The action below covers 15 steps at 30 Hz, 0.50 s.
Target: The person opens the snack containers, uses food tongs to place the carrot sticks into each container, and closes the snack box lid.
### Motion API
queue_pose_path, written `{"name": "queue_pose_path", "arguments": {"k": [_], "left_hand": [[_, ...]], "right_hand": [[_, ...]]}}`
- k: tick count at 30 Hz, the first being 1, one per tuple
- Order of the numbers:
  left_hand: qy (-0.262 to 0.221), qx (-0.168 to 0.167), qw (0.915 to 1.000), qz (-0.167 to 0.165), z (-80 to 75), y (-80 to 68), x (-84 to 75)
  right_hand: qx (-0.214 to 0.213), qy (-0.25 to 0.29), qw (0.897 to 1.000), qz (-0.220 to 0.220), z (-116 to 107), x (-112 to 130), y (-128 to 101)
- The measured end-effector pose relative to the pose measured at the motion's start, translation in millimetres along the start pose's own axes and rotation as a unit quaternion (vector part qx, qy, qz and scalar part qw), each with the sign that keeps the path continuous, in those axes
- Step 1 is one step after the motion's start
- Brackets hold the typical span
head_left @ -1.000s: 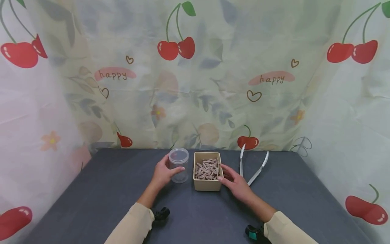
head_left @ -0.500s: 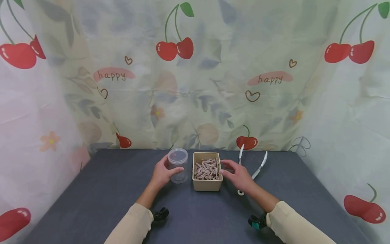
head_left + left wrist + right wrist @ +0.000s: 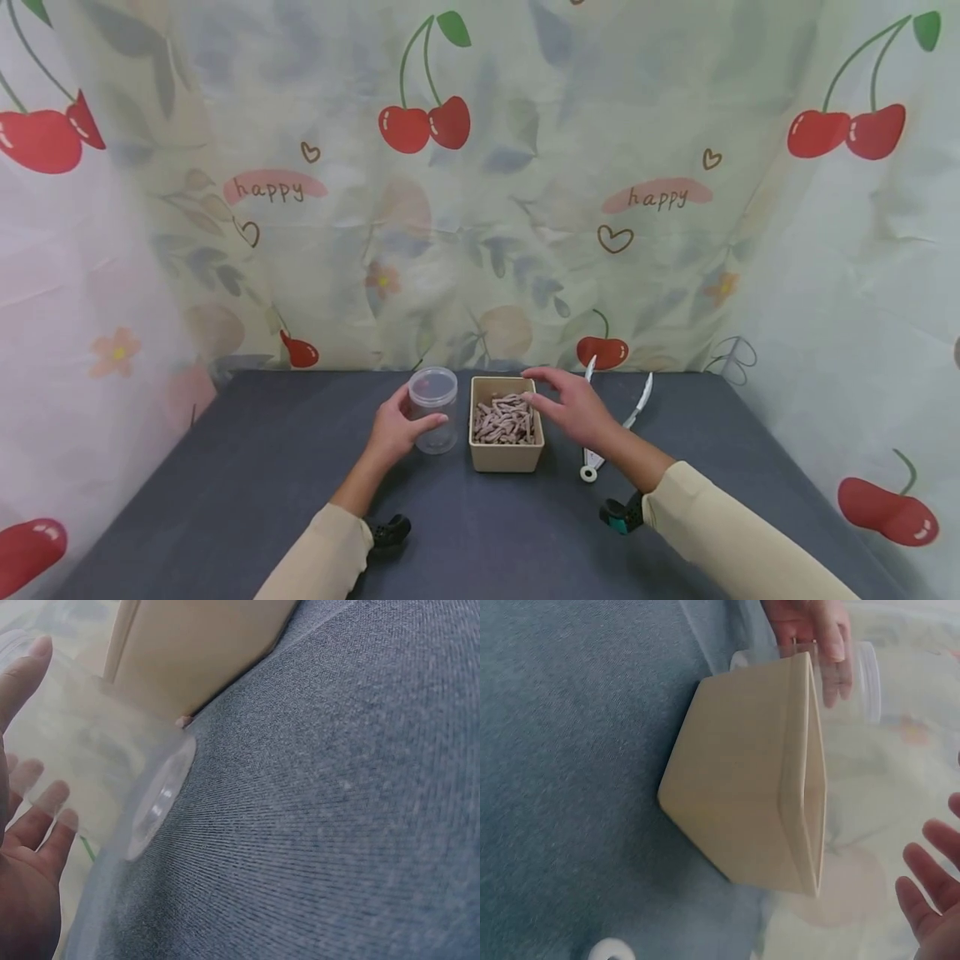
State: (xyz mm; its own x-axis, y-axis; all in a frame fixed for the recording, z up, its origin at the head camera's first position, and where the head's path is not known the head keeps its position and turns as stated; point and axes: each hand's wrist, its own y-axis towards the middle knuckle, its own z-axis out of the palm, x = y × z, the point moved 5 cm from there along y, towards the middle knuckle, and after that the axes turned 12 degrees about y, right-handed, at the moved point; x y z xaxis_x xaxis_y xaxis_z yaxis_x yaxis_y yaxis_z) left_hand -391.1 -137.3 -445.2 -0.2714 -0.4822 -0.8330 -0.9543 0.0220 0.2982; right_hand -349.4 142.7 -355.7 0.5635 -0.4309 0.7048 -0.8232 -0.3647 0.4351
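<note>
A clear plastic jar (image 3: 433,409) stands upright on the dark grey table (image 3: 247,467). My left hand (image 3: 395,430) grips its side, thumb and fingers curled round it; the left wrist view shows the jar (image 3: 105,772) against my fingers (image 3: 37,817). Right of it sits a beige square box (image 3: 506,423) filled with small brown sticks (image 3: 504,417). My right hand (image 3: 572,406) hovers above the box's right rim, fingers spread and relaxed, holding nothing. In the right wrist view the box (image 3: 750,795) shows from the side.
White tongs (image 3: 609,417) lie on the table just right of the box, partly under my right hand, the loop end toward me. A cherry-print cloth (image 3: 480,183) hangs behind and on both sides. Bare table lies in front.
My right hand has risen from the table beside the box and moved back over its right rim. The left hand stays on the jar.
</note>
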Motion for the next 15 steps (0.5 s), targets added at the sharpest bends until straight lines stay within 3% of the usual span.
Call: {"name": "queue_pose_path", "arguments": {"k": [11,15], "left_hand": [[0.008,0.002,0.9999,-0.007,-0.4,-2.1,0.6],[0.006,-0.001,1.0000,-0.003,-0.8,-1.3,-0.1]], "right_hand": [[-0.041,0.012,0.998,-0.056,19.3,4.3,11.8],[-0.051,0.016,0.997,-0.053,24.9,4.3,19.0]]}}
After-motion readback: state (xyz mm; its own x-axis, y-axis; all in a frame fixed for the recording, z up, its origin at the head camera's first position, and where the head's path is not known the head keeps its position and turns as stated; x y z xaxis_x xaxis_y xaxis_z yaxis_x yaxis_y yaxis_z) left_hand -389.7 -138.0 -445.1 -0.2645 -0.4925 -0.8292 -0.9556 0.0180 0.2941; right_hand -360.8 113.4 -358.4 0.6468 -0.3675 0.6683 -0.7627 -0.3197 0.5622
